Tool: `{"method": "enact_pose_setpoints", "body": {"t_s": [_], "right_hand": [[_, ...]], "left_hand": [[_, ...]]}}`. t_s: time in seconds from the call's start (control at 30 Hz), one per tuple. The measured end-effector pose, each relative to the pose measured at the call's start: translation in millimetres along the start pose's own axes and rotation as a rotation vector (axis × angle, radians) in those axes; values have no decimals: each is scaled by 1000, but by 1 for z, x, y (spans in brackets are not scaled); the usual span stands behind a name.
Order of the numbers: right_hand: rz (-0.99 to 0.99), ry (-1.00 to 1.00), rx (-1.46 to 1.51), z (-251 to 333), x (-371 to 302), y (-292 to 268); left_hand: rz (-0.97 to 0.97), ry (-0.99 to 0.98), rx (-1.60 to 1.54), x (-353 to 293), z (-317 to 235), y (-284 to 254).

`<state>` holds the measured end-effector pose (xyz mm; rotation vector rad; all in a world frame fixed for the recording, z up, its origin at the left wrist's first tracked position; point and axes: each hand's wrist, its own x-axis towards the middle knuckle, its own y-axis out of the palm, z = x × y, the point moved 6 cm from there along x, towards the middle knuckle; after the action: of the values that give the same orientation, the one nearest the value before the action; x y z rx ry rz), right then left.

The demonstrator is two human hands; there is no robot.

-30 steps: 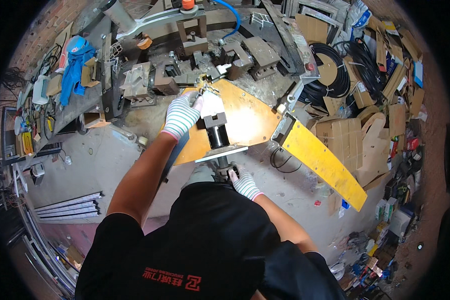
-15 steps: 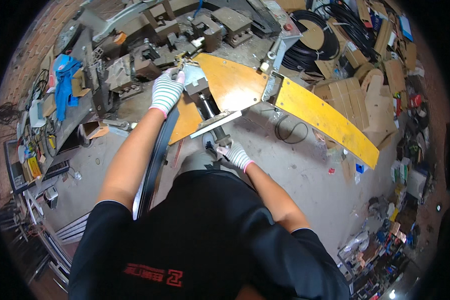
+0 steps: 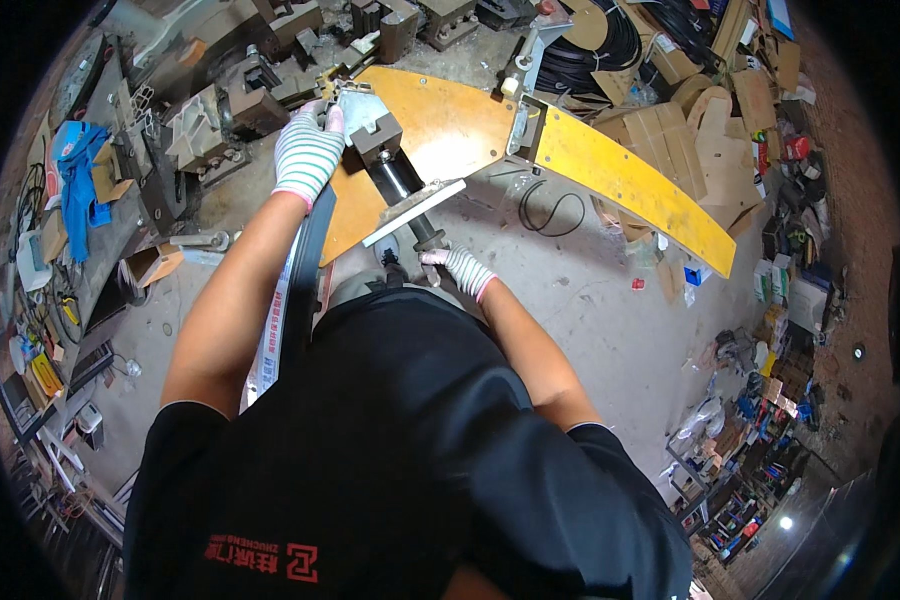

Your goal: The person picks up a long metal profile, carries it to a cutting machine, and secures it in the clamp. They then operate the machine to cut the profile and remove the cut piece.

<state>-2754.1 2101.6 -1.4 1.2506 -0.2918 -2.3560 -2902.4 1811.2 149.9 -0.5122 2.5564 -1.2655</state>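
My left hand (image 3: 307, 152), in a white striped glove, is closed around the upper end of a long dark profile (image 3: 310, 240) beside a steel block (image 3: 376, 138). A printed film strip (image 3: 272, 325) runs along the profile, which passes under my left forearm. From the block a shiny metal cylinder (image 3: 400, 180) slants toward me through a pale-edged plate (image 3: 415, 211). At its near end, my right hand (image 3: 460, 270), gloved alike, is closed on a metal handle (image 3: 432, 272). The fingertips of my left hand are partly hidden.
An orange-yellow tabletop (image 3: 440, 115) lies under the cylinder, and a yellow arm-like panel (image 3: 630, 180) extends right. Metal tooling blocks (image 3: 260, 110) stand on the left bench. Coiled black cable (image 3: 610, 50) and cardboard (image 3: 660, 145) lie far right; a thin cable loop (image 3: 552, 212) rests on the floor.
The whole view has shifted, so the bench and both hands appear higher and slightly left. More of the profile's printed strip shows. Both hands keep their holds.
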Motion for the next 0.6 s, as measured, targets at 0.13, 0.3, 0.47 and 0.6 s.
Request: {"method": "enact_pose_setpoints", "body": {"t_s": [0.13,0.3,0.47,0.6], "right_hand": [[-606,-100,-897,9,-9,-11],[-252,19,-487,2,4,-11],[-419,-71,-824,2,3,-19],[-605,-258,-1011,13,-4,-20]], "left_hand": [[31,7,-49,0,1,1],[36,0,-14,-2,0,0],[17,3,8,-1,-1,-1],[19,31,-12,-1,-2,1]]}}
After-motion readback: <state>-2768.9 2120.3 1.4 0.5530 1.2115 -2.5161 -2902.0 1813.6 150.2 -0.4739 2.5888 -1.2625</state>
